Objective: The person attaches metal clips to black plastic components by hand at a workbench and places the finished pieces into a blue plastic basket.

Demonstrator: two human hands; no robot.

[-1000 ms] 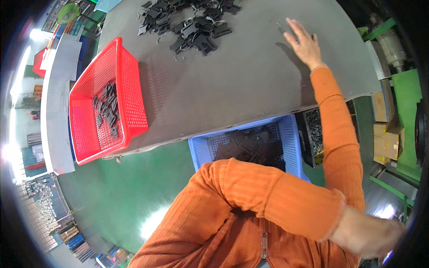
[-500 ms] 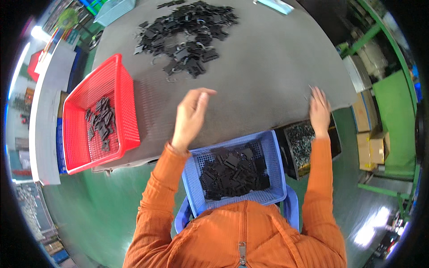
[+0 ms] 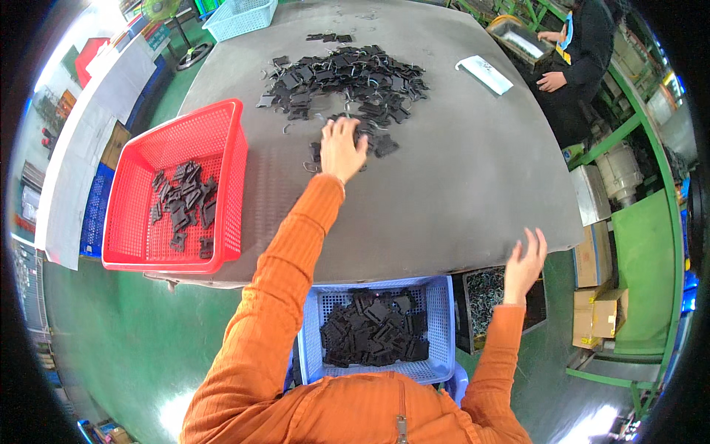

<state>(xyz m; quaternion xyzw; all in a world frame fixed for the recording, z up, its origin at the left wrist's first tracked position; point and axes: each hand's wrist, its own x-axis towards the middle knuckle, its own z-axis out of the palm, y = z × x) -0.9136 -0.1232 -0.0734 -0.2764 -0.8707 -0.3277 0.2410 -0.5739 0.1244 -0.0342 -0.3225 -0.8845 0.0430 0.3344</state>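
Note:
My left hand [image 3: 343,149] reaches over the near edge of a pile of flat black plastic pieces [image 3: 310,74], many with thin wire hooks on them. Its fingers are stretched out onto the nearest pieces, and nothing is visibly gripped. Over the right front part of the table, my right hand [image 3: 524,265] has its fingers spread, with nothing in them. Below it stands a dark bin [image 3: 461,314] of small metal bits. In front of my body, a blue basket [image 3: 441,325] holds many black pieces without visible hooks.
On the grey table [image 3: 473,177], a red basket [image 3: 233,185] at the left holds some black pieces. Farther back are a white packet [image 3: 484,75] and a light-blue basket [image 3: 240,18]. A co-worker's hand [image 3: 552,81] shows beyond the right edge, near green metal framing [image 3: 634,126].
My left hand has gone forward from the table's front part to the pile. My right hand has drawn back from the table top. The view has shifted, bringing a co-worker into sight.

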